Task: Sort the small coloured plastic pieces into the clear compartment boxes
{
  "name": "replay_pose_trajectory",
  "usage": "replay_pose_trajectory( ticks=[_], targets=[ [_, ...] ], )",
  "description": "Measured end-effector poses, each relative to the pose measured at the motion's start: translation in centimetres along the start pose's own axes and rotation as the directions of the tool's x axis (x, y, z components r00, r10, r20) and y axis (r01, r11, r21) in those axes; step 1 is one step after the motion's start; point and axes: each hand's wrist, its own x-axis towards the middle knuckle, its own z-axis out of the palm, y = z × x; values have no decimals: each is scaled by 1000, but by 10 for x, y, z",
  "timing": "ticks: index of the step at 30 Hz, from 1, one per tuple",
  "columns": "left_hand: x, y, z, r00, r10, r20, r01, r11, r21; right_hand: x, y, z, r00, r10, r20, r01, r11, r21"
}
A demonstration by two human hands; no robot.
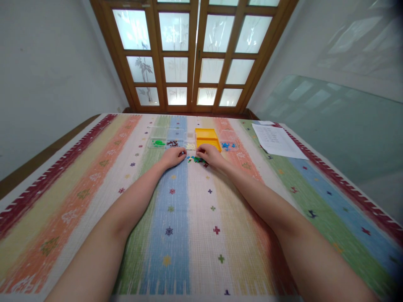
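Right between our left hand (173, 157) and right hand (210, 154) lies the bead pile (195, 159), tiny green, blue and red bits. Both hands' fingers are curled, and we cannot tell whether they hold anything.

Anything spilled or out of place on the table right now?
Yes. A mixed heap of small beads lies loose on the cloth between the left hand and right hand, in front of the yellow tray rather than in it. A paper sheet lies slightly askew at the right.
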Motion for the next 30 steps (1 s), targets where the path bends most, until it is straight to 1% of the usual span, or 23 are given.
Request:
replay_pose_trajectory(
  ticks=[3,6,10,13,17,21,27,30],
  targets=[
    [0,1,-1,1000,0,5,0,1000,2,11,7,4,995,49,-83,-41,995,92],
    [0,1,-1,1000,-1,2,1,1000,6,22,10,7,986,105,-126,-88,986,139],
    [0,1,0,1000,12,-6,-12,1000,13,36,9,10,972,185,-145,-168,978,126],
    [0,0,0,1000,18,-5,-18,1000,14,46,10,15,962,219,-161,-204,973,106],
    [0,1,-1,1000,20,-2,-20,1000,18,55,14,21,961,211,-180,-200,977,74],
    [0,1,-1,1000,12,3,-12,1000,28,58,14,23,961,205,-186,-206,978,15],
    [1,-2,2,999,31,-8,-31,999,17,59,8,20,968,192,-163,-209,973,-97],
    [1,-4,2,1000,30,-2,-30,999,15,54,2,19,977,157,-142,-176,975,-135]
  ],
)
